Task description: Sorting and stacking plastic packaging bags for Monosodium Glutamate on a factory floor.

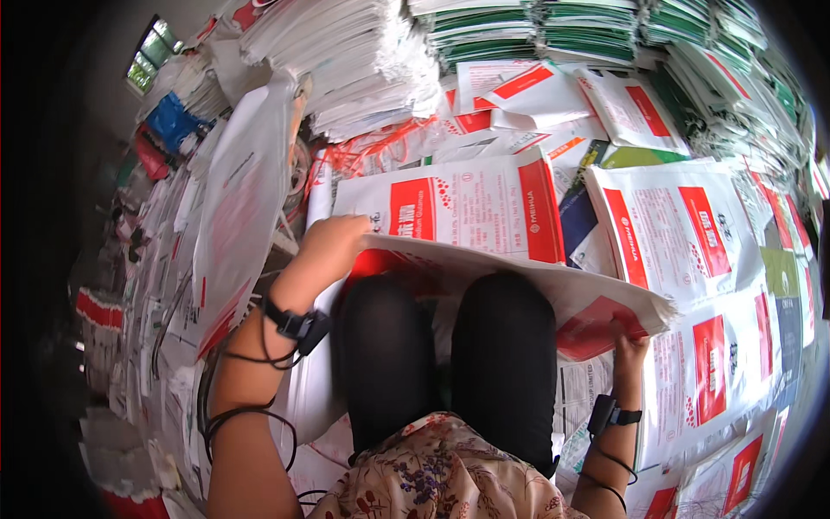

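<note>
Across the space just beyond my knees stretches a flat white woven sack (586, 292) with red printed panels, its near side lifted and bowed. My left hand (333, 248) grips its left end, fingers closed on the edge. At the frayed right end my right hand (630, 353) pinches it, thumb on the red panel. Beyond it lies a similar white and red sack (484, 212), partly covered by the held one. To the right, close to my right hand, a stack of matching sacks (666, 233) lies flat.
Tall piles of folded white sacks (354, 65) and green-edged sacks (588, 30) rise at the back. A large whitish sack (238, 190) leans at the left. Orange-red strapping (380, 147) lies tangled beyond my left hand. Loose sacks (718, 355) spread at the right.
</note>
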Demonstrator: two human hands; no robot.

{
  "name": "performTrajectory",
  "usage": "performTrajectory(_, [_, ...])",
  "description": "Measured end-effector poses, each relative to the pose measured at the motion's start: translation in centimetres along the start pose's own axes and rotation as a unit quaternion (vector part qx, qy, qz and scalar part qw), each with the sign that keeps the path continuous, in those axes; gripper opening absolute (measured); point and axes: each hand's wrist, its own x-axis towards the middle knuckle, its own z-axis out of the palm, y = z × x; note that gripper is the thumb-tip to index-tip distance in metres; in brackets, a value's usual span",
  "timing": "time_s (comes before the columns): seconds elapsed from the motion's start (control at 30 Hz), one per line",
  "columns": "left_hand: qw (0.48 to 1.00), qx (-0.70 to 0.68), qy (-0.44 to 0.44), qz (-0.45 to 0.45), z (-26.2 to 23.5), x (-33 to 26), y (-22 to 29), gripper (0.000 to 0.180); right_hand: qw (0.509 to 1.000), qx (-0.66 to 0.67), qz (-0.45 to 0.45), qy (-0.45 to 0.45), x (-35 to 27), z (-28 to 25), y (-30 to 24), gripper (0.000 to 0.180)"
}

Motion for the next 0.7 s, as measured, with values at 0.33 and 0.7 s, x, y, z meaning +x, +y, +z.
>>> performTrajectory(0.33, [0.956, -0.044, 0.045, -0.288, -2.5, -15.4, -3.0, 0.02, 0.998, -0.04, -0.007, -0.049, 4.0, -1.0, 0.3, 0.015])
performTrajectory(0.7, [0.949, -0.056, 0.019, -0.309, -0.6, -17.3, -2.7, 0.019, 0.981, -0.087, 0.102, -0.143, 4.0, -1.8, 5.6, 0.048])
